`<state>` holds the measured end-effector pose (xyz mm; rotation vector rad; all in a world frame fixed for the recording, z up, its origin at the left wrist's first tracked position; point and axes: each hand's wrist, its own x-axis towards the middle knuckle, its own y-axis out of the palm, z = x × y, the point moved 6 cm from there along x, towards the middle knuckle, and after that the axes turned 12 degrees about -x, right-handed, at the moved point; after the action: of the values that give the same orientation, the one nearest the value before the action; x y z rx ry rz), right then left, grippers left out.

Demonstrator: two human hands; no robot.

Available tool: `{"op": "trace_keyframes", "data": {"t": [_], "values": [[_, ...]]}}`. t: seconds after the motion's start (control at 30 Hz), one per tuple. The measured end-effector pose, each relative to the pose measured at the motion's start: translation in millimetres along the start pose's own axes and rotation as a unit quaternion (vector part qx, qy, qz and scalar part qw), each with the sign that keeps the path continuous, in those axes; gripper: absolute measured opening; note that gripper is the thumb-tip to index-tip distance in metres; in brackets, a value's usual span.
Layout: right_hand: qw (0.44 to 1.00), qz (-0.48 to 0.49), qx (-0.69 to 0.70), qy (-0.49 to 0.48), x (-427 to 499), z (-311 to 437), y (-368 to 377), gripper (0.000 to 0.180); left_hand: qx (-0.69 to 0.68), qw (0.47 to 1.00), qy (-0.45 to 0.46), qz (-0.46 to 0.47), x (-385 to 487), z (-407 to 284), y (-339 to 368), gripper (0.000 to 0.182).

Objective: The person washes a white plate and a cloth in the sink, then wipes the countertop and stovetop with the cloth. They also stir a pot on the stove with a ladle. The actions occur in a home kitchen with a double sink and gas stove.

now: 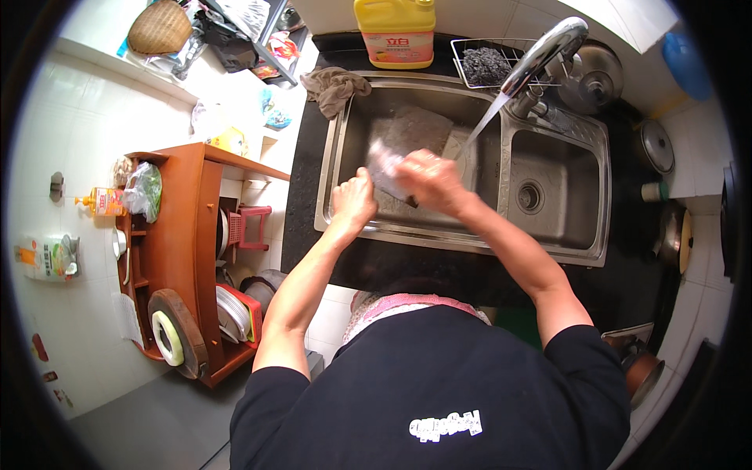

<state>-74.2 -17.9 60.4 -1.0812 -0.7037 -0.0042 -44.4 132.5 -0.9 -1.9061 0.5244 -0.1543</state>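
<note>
Over the front left of the large steel basin (331,176), my left hand (355,198) is curled, beside a flat greyish sheet-like thing (420,132) that lies slanted in the basin. My right hand (432,181) is blurred and bent over the near end of that thing, with a small dark edge showing below the fingers. Whether either hand grips it cannot be told. From the chrome faucet (543,56) a stream of water runs down into the large basin, behind my right hand.
A smaller basin (555,194) adjoins on the right. A crumpled cloth (333,89) lies on the back left corner. Behind the sink stand a yellow jug (395,35) and a wire rack (464,64) with a dark scouring pad (485,67). A pot lid (656,145) is at right.
</note>
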Motion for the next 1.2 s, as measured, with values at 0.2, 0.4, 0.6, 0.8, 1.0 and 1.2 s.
{"op": "trace_keyframes", "data": {"t": [0.2, 0.4, 0.6, 0.8, 1.0, 1.2], "values": [[0.993, 0.109, 0.001, 0.048, 7.0, -39.6, 45.1, 0.013, -0.009, 1.000, -0.005, -0.006, -37.3, -1.4, -34.4, 0.018], [0.935, 0.144, 0.007, 0.323, -41.1, -150.2, 55.7, 0.022, -0.084, 0.993, -0.063, -0.055, -121.6, 53.9, -78.7, 0.020], [0.887, 0.036, 0.130, 0.442, -94.6, -172.0, 44.5, 0.014, -0.407, 0.812, -0.296, -0.295, -202.4, 218.7, -113.1, 0.030], [0.835, 0.071, 0.131, 0.530, -128.5, -159.5, 66.8, 0.013, -0.494, 0.605, -0.437, -0.445, -265.6, 442.7, -147.1, 0.015], [0.827, 0.055, 0.060, 0.557, -141.0, -146.5, 77.5, 0.015, -0.459, 0.537, -0.512, -0.488, -319.5, 602.6, -144.0, 0.013], [0.805, 0.122, -0.063, 0.577, -142.0, -125.8, 95.7, 0.024, -0.388, 0.547, -0.542, -0.507, -330.7, 665.4, -142.3, 0.021]]}}
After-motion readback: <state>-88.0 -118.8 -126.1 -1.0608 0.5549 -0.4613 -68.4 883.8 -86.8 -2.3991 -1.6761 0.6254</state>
